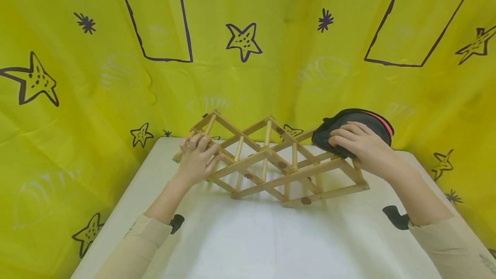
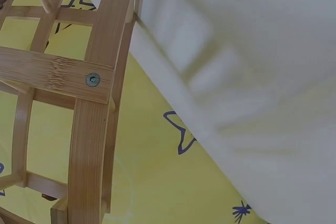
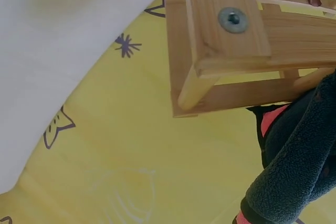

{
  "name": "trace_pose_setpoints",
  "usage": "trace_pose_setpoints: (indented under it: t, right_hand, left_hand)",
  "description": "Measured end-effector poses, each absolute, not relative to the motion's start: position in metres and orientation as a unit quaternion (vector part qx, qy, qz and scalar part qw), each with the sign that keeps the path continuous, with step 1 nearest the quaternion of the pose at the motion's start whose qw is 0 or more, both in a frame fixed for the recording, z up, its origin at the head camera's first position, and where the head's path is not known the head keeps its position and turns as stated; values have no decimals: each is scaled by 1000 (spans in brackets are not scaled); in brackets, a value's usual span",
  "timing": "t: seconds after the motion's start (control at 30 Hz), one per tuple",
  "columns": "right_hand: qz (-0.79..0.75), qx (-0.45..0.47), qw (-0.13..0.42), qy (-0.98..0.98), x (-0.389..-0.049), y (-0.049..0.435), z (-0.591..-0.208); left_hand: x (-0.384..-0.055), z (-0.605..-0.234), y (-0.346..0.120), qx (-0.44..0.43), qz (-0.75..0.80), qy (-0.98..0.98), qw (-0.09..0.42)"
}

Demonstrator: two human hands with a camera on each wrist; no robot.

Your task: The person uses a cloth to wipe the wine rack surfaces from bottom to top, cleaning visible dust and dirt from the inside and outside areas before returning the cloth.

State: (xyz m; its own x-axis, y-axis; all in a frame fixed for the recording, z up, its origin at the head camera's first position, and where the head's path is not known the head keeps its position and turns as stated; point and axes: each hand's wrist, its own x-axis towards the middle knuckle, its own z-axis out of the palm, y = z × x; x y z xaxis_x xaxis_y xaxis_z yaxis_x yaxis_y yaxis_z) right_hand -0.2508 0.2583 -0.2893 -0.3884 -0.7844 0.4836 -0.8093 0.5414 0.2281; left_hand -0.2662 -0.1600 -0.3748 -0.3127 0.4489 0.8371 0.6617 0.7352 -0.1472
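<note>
An expanding wooden lattice rack [image 1: 266,152], made of crossed slats joined by round dowels, stands on the white table. My left hand [image 1: 195,156] grips its upper left end, fingers curled over the wood. At the right end, my right hand [image 1: 362,143] holds a dark slipper [image 1: 322,136] with pink trim, fingers bent over its top. In the right wrist view the fuzzy slipper [image 3: 289,184] shows beside the rack's corner [image 3: 226,48], which has a metal bolt. The left wrist view shows the rack's slats [image 2: 89,150] close up, without the hand.
Behind and beside the white table [image 1: 271,240] hangs a yellow curtain [image 1: 271,81] printed with starfish, shells and frames. Small black pieces [image 1: 177,224] stick out beside both sleeves. The rack spans much of the table's far side.
</note>
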Motion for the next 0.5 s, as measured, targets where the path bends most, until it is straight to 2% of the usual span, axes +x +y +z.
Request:
trace_pose_setpoints:
  t: [0.33,0.5]
  right_hand:
    - [10,467,296,-833,-277,257,-292]
    - [5,465,301,-832,-279,256,-294]
  left_hand:
    - [-268,-376,-161,-347,-112,-801,474]
    - [-267,-375,-161,-344,-106,-801,478]
